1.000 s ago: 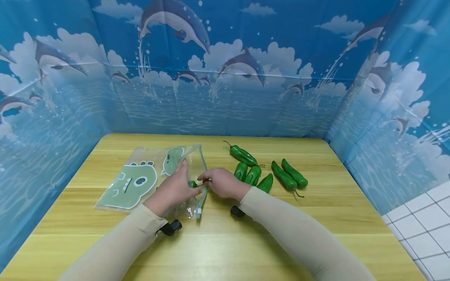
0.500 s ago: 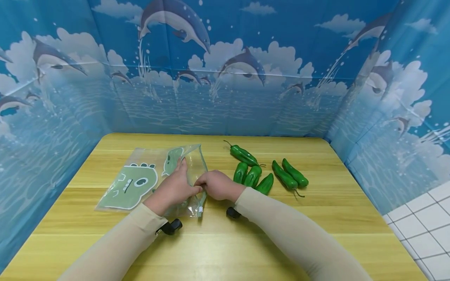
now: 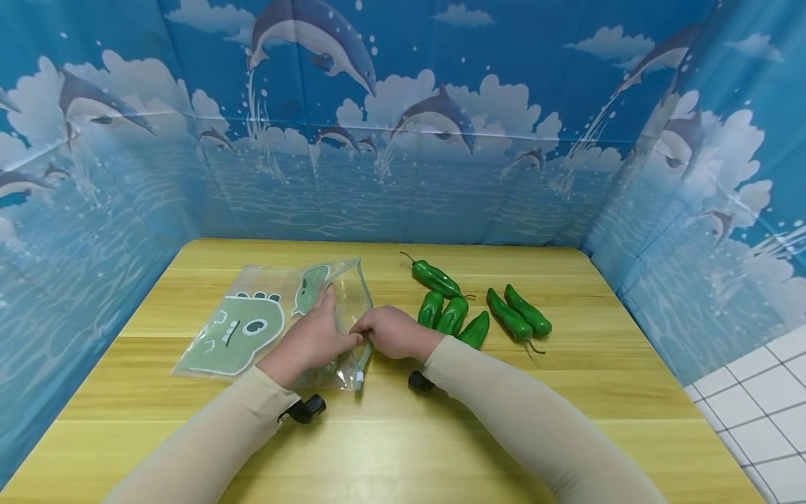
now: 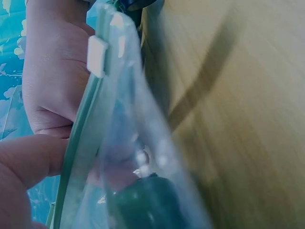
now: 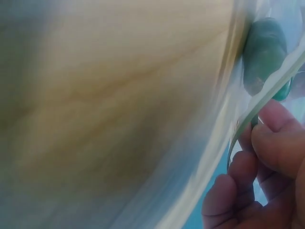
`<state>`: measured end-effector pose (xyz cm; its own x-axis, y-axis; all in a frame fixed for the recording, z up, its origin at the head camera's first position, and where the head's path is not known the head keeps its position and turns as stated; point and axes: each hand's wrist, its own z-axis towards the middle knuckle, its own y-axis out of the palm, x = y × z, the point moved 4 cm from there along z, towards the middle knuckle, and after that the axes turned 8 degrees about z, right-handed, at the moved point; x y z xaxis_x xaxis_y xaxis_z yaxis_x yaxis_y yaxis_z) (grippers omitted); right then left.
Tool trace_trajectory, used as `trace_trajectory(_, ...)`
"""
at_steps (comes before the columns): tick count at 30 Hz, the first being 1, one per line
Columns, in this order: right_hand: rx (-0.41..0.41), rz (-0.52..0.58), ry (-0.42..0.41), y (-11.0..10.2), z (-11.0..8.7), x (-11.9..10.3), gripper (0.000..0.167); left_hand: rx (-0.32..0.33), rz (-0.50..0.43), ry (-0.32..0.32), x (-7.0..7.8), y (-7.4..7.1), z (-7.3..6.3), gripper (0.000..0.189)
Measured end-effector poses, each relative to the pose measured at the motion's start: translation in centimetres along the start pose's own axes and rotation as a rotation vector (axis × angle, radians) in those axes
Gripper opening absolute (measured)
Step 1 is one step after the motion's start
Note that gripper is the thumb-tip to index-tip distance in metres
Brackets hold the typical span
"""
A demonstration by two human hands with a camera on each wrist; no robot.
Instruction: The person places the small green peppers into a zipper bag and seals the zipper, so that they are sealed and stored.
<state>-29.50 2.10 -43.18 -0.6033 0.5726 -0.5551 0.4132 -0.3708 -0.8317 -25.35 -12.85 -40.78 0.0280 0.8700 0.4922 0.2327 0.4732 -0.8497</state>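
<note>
A clear zip bag (image 3: 242, 329) with green cartoon prints lies on the table, its mouth facing right. My left hand (image 3: 308, 343) grips the bag near the mouth, fingers spread over it and thumb at the zip edge. My right hand (image 3: 393, 332) is at the mouth; in the right wrist view its thumb and forefinger (image 5: 276, 145) pinch the stem of a green pepper (image 5: 264, 57). That pepper's body is inside the bag, seen through the plastic in the left wrist view too. From the head view it is mostly hidden by the hands.
Several green peppers lie right of the hands: one pepper (image 3: 436, 278) at the back, a close group with a pepper (image 3: 452, 316) in its middle, and a pair with a pepper (image 3: 527, 311) outermost. A white zip slider (image 4: 97, 56) sits at the bag's near corner.
My right hand has moved slightly left into the bag's mouth, carrying the pepper deeper; its green top no longer shows between the hands. The left hand has stayed in place.
</note>
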Motion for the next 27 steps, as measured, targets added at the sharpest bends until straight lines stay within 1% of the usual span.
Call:
trace_trajectory(3, -0.003, -0.003, -0.010, 0.0, 0.0, -0.1, 0.029, 0.003, -0.037, 0.002, -0.2, 0.2, 0.0, 0.122)
trace_trajectory(7, -0.008, 0.006, -0.017, 0.1, 0.0, -0.3, 0.031, -0.008, -0.104, -0.003, -0.6, 0.4, 0.1, 0.121)
trace_trajectory(13, -0.021, 0.020, -0.017, 0.3, 0.0, -0.6, 0.035, 0.009, -0.138, 0.010, -1.0, 0.8, 0.4, 0.119)
trace_trajectory(18, -0.050, 0.049, 0.020, 0.4, -0.2, -0.1, 0.026, 0.025, -0.172, 0.022, -1.6, 1.4, 0.6, 0.121)
trace_trajectory(20, -0.065, 0.066, 0.031, 0.2, -0.4, 0.1, 0.024, 0.035, -0.175, 0.027, -1.8, 1.6, 0.6, 0.122)
trace_trajectory(23, -0.082, 0.099, 0.048, -0.2, -0.8, 0.4, 0.026, 0.047, -0.165, 0.038, -2.0, 2.1, 0.6, 0.120)
trace_trajectory(27, -0.066, 0.134, 0.105, -1.1, -1.7, 1.0, 0.031, 0.067, -0.137, 0.039, -2.1, 2.4, 0.6, 0.118)
